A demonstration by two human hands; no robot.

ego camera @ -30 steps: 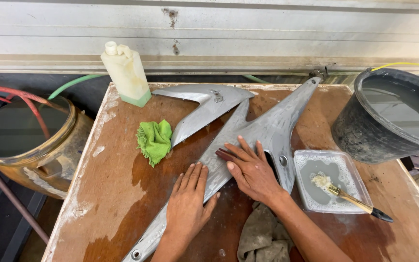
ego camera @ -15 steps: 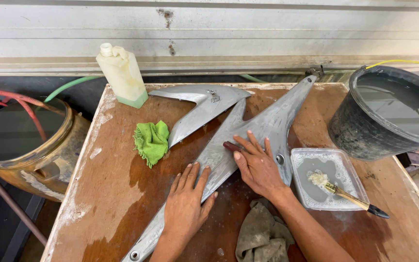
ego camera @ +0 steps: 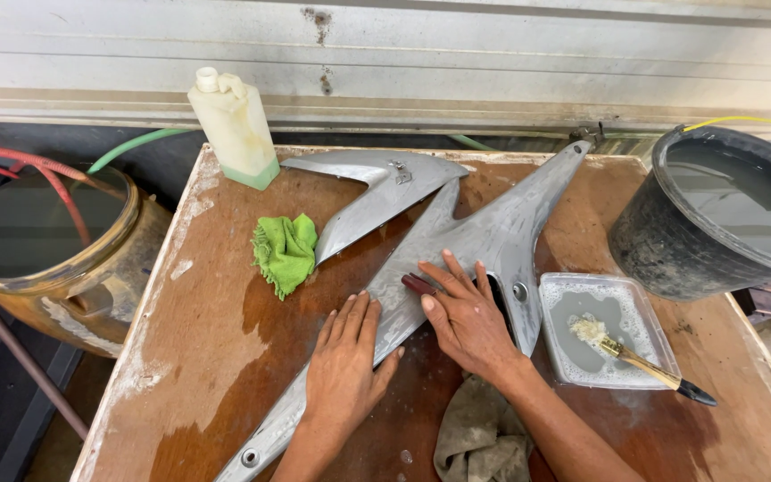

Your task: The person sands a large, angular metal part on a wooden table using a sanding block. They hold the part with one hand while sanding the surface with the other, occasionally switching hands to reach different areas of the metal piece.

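A long grey pointed panel (ego camera: 484, 234) lies diagonally across the wet wooden table (ego camera: 216, 357). My left hand (ego camera: 344, 368) rests flat on the panel's lower arm, fingers spread. My right hand (ego camera: 466, 319) presses on the panel's middle, fingers over a small dark reddish piece (ego camera: 418, 285) against the surface. A second, smaller grey panel (ego camera: 377, 192) lies just behind, beside a crumpled green cloth (ego camera: 286, 251).
A pale plastic bottle (ego camera: 232, 125) stands at the table's back left. A clear tray (ego camera: 600, 332) with a brush (ego camera: 644, 363) sits right of my hand. A black bucket of water (ego camera: 725, 214) is at far right, a brown jar (ego camera: 55, 250) at left, a grey rag (ego camera: 479, 437) near the front edge.
My right hand has slid slightly down and left along the panel with the dark piece. My left hand stays planted. The view has shifted a little.
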